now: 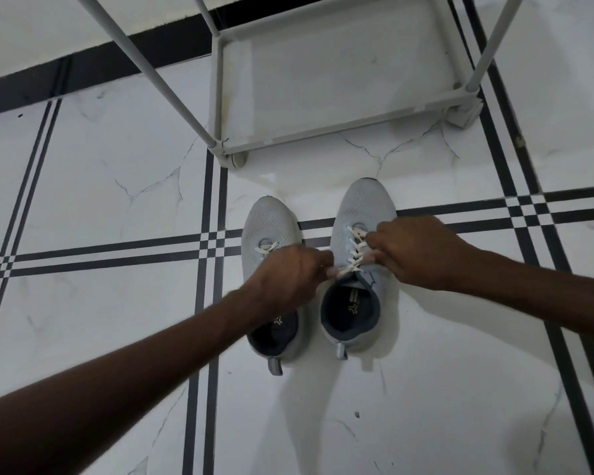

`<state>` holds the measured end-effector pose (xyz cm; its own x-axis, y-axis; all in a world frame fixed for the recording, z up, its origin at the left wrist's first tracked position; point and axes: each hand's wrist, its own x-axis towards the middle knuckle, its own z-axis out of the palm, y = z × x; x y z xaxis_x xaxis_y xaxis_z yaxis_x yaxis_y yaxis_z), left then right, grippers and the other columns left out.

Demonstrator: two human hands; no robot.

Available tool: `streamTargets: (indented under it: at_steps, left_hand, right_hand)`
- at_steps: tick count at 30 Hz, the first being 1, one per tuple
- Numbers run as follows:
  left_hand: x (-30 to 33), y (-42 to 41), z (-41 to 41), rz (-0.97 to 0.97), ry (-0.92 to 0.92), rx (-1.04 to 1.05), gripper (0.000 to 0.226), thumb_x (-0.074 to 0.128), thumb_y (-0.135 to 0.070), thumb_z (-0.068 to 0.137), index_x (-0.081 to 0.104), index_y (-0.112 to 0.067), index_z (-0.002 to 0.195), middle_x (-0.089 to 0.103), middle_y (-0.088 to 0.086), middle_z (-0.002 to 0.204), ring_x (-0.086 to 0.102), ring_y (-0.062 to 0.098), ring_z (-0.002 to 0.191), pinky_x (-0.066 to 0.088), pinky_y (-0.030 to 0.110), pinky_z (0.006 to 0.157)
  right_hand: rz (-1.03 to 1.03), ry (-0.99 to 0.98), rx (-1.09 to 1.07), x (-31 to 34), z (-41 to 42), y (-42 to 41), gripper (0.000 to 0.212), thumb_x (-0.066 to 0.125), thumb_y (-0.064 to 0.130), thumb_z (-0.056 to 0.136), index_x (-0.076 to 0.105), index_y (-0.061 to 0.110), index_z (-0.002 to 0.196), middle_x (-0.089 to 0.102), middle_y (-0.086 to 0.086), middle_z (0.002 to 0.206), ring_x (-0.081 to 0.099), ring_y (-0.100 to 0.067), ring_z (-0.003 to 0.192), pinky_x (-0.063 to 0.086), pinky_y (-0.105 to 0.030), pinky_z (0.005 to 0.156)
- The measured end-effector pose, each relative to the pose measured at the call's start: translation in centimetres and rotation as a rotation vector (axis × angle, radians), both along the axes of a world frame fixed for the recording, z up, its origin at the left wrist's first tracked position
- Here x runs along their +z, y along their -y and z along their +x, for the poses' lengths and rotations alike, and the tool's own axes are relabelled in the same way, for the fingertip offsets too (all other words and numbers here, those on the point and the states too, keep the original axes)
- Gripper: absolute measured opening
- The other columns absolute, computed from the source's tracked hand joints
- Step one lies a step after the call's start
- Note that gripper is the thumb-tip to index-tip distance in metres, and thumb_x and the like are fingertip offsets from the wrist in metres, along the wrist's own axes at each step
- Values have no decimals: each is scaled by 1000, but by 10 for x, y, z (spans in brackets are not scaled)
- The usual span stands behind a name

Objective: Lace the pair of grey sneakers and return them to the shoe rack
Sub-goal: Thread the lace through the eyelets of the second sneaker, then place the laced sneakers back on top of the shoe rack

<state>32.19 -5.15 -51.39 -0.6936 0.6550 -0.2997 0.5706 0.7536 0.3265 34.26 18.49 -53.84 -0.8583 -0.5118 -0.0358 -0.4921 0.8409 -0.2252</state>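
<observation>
Grey sneakers (323,269) side by side under both hands; left hand (288,279) and right hand (415,252) each apparently pinch the right shoe's lace (355,248). Rack (336,128) beyond the hands.

Dim, cool, low-contrast indoor light, slightly grainy. Glossy tile floor (117,186) throws a soft bright sheen just beyond the sneakers (357,262) and a pale reflected patch behind the heels. Shadows soft, no hard edges. Left hand (288,275) smeared by motion blur, forearm too; right hand (422,252) a bit sharper. Wide-angle distortion: tile lines and shoe rack (323,128) poles splay outward toward the edges. Corners darken.
</observation>
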Motion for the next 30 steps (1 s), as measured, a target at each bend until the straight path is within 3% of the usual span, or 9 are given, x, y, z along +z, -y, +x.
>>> streamTargets:
  at_steps: [4,8,9,11,14,17,20,24,30]
  left_hand:
    - [20,60,-22,-32,94,275,88,50,-74,78,39,-20,147,52,8,144,50,26,128,44,45,103]
    - [21,119,-19,-210,490,530,140,61,-95,40,27,-21,154,47,4,150,48,22,134,41,35,106]
    - [17,126,-9,-201,619,592,138,69,-89,41,29,-20,153,51,3,146,51,21,131,41,34,106]
    - [6,128,13,-65,766,672,104,85,-67,55,46,-23,141,62,-1,133,60,15,119,48,38,105]
    - [-13,111,40,44,603,749,62,89,-38,68,58,-22,119,70,-4,109,66,12,100,56,31,89]
    - [-25,97,50,17,372,806,52,84,-35,72,60,-19,116,69,-2,101,64,16,91,50,25,70]
    - [-28,86,58,69,333,820,42,77,-27,72,61,-18,111,70,-1,97,65,19,88,53,30,72]
    - [-29,75,62,107,284,757,34,72,-20,74,62,-17,107,69,0,95,62,17,83,43,16,59]
    - [-36,82,60,120,276,713,30,71,-21,72,62,-14,100,60,1,87,60,18,78,41,19,57]
  right_hand:
    - [-396,-75,-433,-1,30,6,70,57,63,79,54,9,123,59,-9,119,52,-28,111,38,-36,97]
    - [-667,269,-954,-15,79,29,78,74,60,65,45,13,120,51,-10,117,50,-28,110,40,-32,89]
    - [-716,374,-1041,-17,87,33,78,78,58,63,44,15,118,51,-10,115,54,-28,105,44,-34,84]
    - [-785,612,-1135,-16,92,38,83,79,60,58,42,18,120,55,-10,113,58,-25,100,47,-33,75]
    - [-720,801,-1103,-21,84,47,85,83,53,64,46,14,130,61,-8,117,59,-25,106,46,-34,82]
    - [-603,768,-1024,-22,78,49,58,79,33,73,54,12,121,66,-9,115,62,-28,104,50,-39,88]
    - [-535,744,-973,-18,82,46,48,73,22,76,56,11,119,66,-11,113,62,-31,103,50,-38,86]
    - [-454,684,-915,-24,82,49,46,75,25,73,56,11,112,65,-12,109,62,-34,100,50,-41,85]
    - [-418,573,-877,-25,68,60,32,70,20,75,55,8,100,65,-14,99,61,-37,93,48,-38,76]
